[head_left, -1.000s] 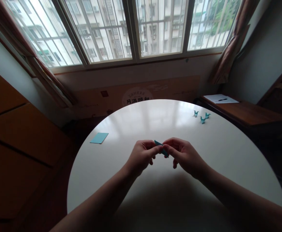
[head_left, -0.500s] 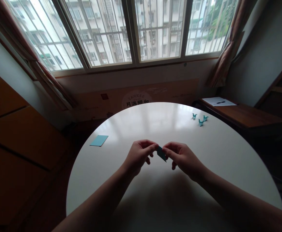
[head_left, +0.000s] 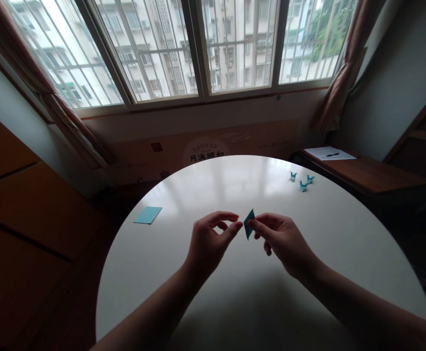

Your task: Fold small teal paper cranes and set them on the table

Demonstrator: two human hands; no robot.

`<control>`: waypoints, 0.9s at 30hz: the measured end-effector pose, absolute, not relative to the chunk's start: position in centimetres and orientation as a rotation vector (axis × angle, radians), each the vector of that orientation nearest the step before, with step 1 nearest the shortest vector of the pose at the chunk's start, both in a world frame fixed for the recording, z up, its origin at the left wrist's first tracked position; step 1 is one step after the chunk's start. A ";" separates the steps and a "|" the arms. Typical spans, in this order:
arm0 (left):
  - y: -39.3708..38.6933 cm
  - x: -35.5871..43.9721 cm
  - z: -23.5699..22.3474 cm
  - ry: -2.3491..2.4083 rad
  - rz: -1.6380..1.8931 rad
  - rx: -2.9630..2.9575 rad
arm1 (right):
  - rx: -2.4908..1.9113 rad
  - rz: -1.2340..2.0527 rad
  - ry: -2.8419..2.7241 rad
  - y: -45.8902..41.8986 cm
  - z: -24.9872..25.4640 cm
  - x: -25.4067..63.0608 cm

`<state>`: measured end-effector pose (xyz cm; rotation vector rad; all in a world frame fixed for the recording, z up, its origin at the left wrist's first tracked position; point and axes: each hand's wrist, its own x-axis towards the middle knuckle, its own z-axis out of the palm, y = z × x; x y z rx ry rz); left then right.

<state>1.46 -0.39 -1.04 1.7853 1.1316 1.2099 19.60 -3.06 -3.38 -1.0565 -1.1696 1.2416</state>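
A small piece of folded teal paper (head_left: 248, 224) is pinched between the thumb and fingers of my right hand (head_left: 279, 239), held up above the table with its pointed ends up and down. Just left of the paper is my left hand (head_left: 211, 239), its thumb and forefinger apart and nothing between them. On the far right of the table stand three small folded paper birds (head_left: 303, 185). Toward the left edge lies a flat square of light blue paper (head_left: 147, 215).
Both forearms reach over a round white table (head_left: 132, 273). Behind its right side, a wooden surface (head_left: 384, 174) carries a white sheet (head_left: 322, 153) with a dark pen on it. A barred window, curtains and a printed box are beyond the table.
My left hand has let go of the folded paper and its fingers have parted. The paper has turned more upright in my right hand, which has shifted slightly right.
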 end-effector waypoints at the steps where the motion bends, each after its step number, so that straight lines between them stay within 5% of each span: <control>1: -0.5 1.5 -1.0 1.137 1.247 1.855 | -1.043 1.239 -1.147 -3.2 -3.4 19.4; 18: -1.4 1.8 -0.9 1.218 1.363 2.399 | -1.034 1.167 -1.183 -3.4 -3.5 18.1; 27: -1.7 2.1 -0.4 1.040 1.276 2.086 | -0.973 1.165 -1.201 -3.4 -3.5 18.7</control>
